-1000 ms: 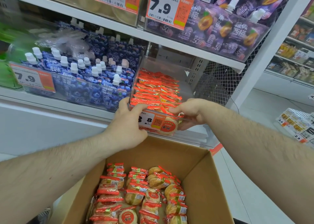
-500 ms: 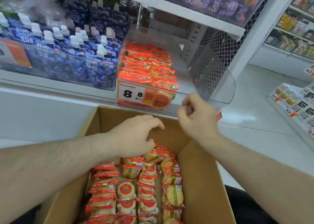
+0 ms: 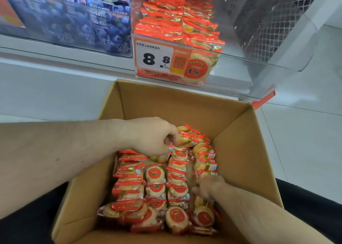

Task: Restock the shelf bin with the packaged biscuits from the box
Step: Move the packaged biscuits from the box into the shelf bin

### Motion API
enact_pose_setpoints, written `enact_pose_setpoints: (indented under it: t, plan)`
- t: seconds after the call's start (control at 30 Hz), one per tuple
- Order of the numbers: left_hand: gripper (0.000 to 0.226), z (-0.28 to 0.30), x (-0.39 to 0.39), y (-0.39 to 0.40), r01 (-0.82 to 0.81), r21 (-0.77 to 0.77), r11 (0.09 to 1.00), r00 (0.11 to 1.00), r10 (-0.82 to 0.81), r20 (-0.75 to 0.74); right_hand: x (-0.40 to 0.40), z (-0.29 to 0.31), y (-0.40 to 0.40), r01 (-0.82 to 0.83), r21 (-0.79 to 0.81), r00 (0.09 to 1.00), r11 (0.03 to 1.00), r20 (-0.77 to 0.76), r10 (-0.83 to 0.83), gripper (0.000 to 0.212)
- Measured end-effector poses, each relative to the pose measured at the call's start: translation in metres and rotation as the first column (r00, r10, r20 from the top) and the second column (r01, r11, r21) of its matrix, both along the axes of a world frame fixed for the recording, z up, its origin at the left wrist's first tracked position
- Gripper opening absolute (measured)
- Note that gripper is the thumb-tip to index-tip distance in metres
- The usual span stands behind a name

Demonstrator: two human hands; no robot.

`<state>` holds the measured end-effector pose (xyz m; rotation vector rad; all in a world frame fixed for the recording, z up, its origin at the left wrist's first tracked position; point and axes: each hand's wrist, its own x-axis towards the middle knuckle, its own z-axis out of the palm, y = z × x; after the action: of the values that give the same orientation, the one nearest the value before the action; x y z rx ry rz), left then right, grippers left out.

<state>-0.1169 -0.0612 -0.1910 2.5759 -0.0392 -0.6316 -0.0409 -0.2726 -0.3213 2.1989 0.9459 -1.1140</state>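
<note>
Head view: left hand (image 3: 149, 136) curled round biscuit packs (image 3: 185, 139) at far end of box (image 3: 238, 143); right hand (image 3: 208, 187) blurred, grip unclear. Gather firm bunch, lift clear, lay flat in shelf bin (image 3: 238, 65) beside stacked packs.

Brown matt corrugated-cardboard box (image 3: 185, 104); glossy orange-red plastic-film biscuit packets (image 3: 155, 175); clear smooth plastic shelf bin (image 3: 240, 67); glossy white floor tiles (image 3: 305, 132).

Box (image 3: 185, 103) top is standing open; entry from above is unobstructed. Biscuit packs (image 3: 157, 186) are filling its floor wall to wall. Shelf bin (image 3: 259, 73) is sitting open-topped: packs are occupying its left half, right half is standing free. Blue pouch bin (image 3: 74, 25) is flanking it on the left.
</note>
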Motion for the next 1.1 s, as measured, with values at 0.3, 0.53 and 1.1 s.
enact_pose_setpoints:
  t: [0.3, 0.53, 1.1]
  plan:
    - [0.027, 0.009, -0.003, 0.005, -0.083, -0.058, 0.995, 0.996, 0.081, -0.041, 0.029, -0.015, -0.015, 0.201, 0.004, 0.965, 0.980, 0.171, -0.198, 0.077]
    - [0.055, 0.010, -0.009, 0.011, -0.253, -0.121, 0.960, 0.961, 0.234, -0.150, 0.036, 0.074, 0.022, 0.771, 0.340, 0.624, 0.539, -0.573, -0.531, 0.050]
    - [0.044, -0.008, -0.011, 0.017, -0.617, -0.485, 0.620, 0.781, 0.555, -0.285, 0.026, -0.040, -0.003, 0.658, 0.079, 0.729, 0.749, -0.318, -0.606, 0.041]
